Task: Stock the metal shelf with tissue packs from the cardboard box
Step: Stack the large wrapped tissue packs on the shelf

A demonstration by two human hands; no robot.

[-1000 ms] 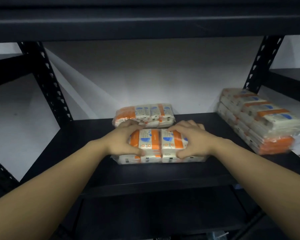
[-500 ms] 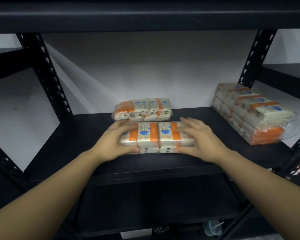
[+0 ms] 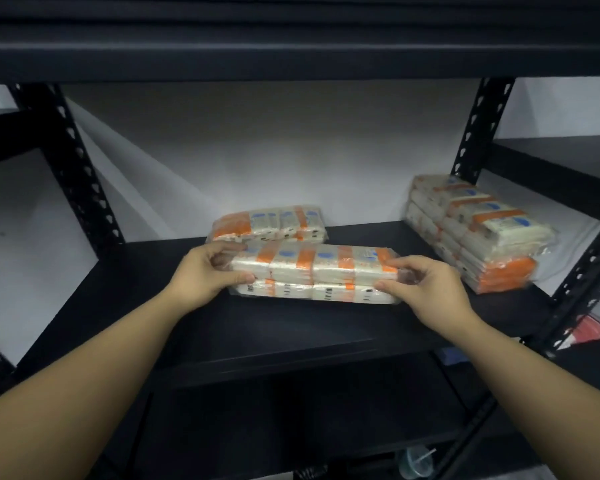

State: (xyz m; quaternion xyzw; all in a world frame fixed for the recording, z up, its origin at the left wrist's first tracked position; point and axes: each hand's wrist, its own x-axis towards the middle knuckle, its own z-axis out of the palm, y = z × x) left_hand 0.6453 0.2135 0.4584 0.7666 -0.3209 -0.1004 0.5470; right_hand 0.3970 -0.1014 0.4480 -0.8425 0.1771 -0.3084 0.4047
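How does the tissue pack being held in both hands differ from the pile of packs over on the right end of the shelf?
The clear-wrapped orange-and-white tissue pack at the front lies broadside to the camera; the taller stack of orange-and-white tissue packs on the right runs front to back at an angle.

The front pack is low, the stack plainly higher.

The left hand and right hand pinch the front pack's ends; nothing touches the stack.

Both rest on the black metal shelf and share the wrapping.
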